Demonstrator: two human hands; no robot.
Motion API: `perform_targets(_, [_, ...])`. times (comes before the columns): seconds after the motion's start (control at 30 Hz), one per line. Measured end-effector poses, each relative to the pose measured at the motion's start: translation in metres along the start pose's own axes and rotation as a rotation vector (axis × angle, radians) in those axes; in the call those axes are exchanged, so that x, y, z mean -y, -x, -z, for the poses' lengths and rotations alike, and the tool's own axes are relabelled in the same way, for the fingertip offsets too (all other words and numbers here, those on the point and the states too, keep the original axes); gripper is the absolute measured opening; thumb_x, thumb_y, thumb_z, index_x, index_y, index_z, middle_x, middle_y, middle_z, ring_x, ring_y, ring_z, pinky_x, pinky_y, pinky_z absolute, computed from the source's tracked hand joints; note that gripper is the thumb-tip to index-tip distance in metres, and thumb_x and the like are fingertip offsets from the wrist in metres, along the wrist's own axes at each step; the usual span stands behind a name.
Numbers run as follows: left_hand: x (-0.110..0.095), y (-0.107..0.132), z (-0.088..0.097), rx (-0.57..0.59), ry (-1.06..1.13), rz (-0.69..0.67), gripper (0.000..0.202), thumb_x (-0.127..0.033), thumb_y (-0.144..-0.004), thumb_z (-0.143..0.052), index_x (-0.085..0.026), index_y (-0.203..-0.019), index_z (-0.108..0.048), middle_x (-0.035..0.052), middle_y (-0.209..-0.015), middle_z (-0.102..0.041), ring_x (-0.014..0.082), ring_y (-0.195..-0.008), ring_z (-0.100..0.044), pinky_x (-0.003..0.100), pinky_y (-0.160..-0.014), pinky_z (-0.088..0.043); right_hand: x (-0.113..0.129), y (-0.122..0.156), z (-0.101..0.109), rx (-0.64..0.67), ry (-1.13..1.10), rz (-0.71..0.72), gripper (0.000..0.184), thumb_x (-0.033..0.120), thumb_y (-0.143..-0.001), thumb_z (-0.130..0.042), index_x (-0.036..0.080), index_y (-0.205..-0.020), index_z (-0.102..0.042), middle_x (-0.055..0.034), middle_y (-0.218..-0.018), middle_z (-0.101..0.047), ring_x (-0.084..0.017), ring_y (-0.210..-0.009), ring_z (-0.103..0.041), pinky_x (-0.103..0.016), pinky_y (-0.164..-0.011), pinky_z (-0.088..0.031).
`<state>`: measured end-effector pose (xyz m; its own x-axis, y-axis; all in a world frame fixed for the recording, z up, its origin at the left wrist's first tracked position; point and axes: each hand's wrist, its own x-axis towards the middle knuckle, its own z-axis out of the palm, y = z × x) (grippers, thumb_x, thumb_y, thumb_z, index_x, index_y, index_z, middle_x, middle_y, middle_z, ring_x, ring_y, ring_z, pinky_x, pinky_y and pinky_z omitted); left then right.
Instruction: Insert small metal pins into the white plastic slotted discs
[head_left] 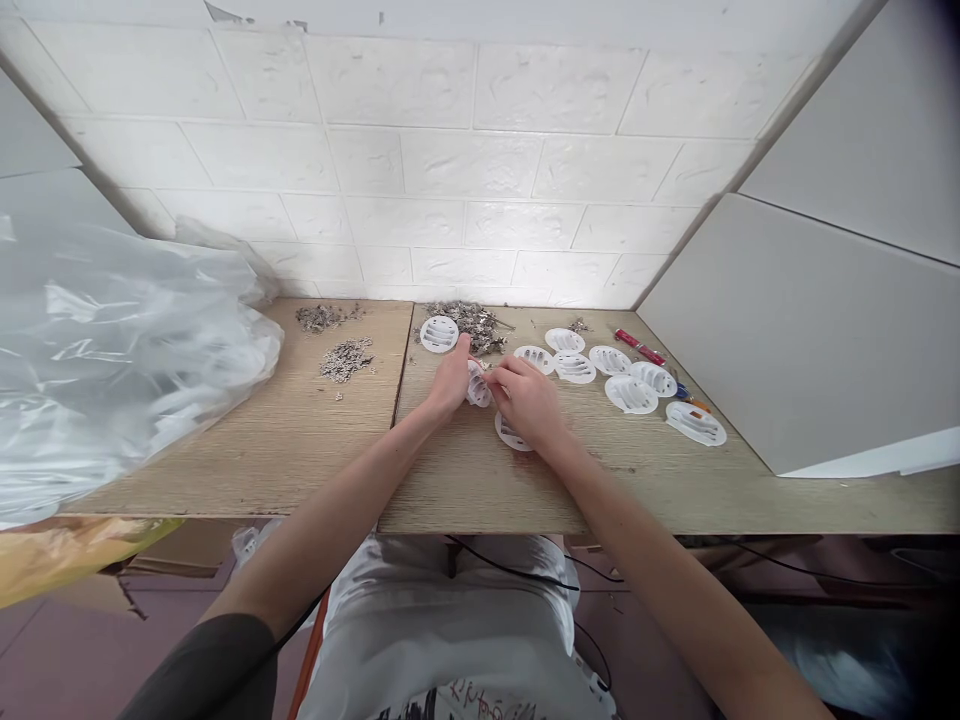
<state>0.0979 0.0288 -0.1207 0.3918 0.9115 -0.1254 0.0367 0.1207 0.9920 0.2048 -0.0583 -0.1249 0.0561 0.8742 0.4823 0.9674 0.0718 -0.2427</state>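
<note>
My left hand [451,380] is closed on a round white slotted plastic disc [478,386], held tilted just above the table. The fingers of my right hand [528,398] are pinched together at the disc's right edge. Whatever lies between those fingertips is too small to make out. Partly under my right hand, a second white disc [511,434] rests on the wood. Beyond my left hand lies another white disc [439,335], beside a heap of small metal pieces [471,325].
Several white discs [631,394] are spread to the right, near a red tool [640,347]. Two piles of small metal parts [346,360] sit left of the table seam. A large clear plastic bag [135,350] covers the far left. Grey panels [810,330] border the right side.
</note>
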Motion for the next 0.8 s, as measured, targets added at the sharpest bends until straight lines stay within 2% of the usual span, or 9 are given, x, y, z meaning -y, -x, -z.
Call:
perform_targets(0.17, [-0.0008,-0.0042,0.0012,0.016,0.121,0.105,0.061,-0.069,-0.089,-0.03,-0.018,-0.064,-0.051,0.0032,-0.054,-0.052,0.0127,-0.046,-0.048,0.026,-0.046,-0.04,-0.0009,-0.0013,0.0062,-0.052,-0.036,-0.072,0.019,0.017,-0.091,-0.053,0.019,-0.093,-0.071,-0.007,-0.093,-0.069,-0.02,-0.091,-0.059,-0.029,-0.068,-0.038])
perform_targets(0.3, [0.0013,-0.0063,0.0026,0.008,0.116,0.083,0.061,-0.073,-0.087,-0.031,-0.019,-0.065,-0.05,0.003,-0.052,-0.051,0.0128,-0.045,-0.048,0.025,-0.044,-0.039,-0.0029,0.0002,0.0079,-0.042,-0.009,-0.085,0.018,0.018,-0.089,-0.055,0.019,-0.09,-0.073,-0.0066,-0.088,-0.068,-0.02,-0.085,-0.059,-0.028,-0.063,-0.036])
perform_targets(0.43, [0.0011,-0.0051,0.0027,0.007,0.084,0.069,0.058,-0.066,-0.091,-0.03,-0.019,-0.061,-0.048,0.0028,-0.051,-0.049,0.0126,-0.042,-0.044,0.025,-0.041,-0.036,-0.0031,0.001,0.0068,-0.011,0.007,-0.085,0.019,0.018,-0.089,-0.054,0.018,-0.089,-0.073,-0.0066,-0.088,-0.068,-0.02,-0.085,-0.058,-0.027,-0.06,-0.033])
perform_targets(0.63, [0.0001,-0.0036,0.0009,-0.023,0.063,0.039,0.056,-0.06,-0.093,-0.033,-0.019,-0.058,-0.047,0.0027,-0.053,-0.05,0.0119,-0.045,-0.044,0.024,-0.046,-0.036,0.0004,0.0011,0.0066,0.023,0.052,-0.083,0.023,0.018,-0.092,-0.05,0.018,-0.092,-0.073,-0.0073,-0.09,-0.067,-0.02,-0.086,-0.056,-0.028,-0.06,-0.031])
perform_targets(0.8, [-0.0001,-0.0029,-0.002,-0.058,0.075,0.039,0.049,-0.051,-0.094,-0.037,-0.019,-0.058,-0.045,0.0009,-0.053,-0.048,0.0112,-0.047,-0.043,0.024,-0.048,-0.035,0.0053,0.0036,0.0057,0.048,0.155,-0.06,0.025,0.017,-0.094,-0.047,0.017,-0.087,-0.071,-0.0085,-0.093,-0.066,-0.02,-0.087,-0.051,-0.029,-0.06,-0.028])
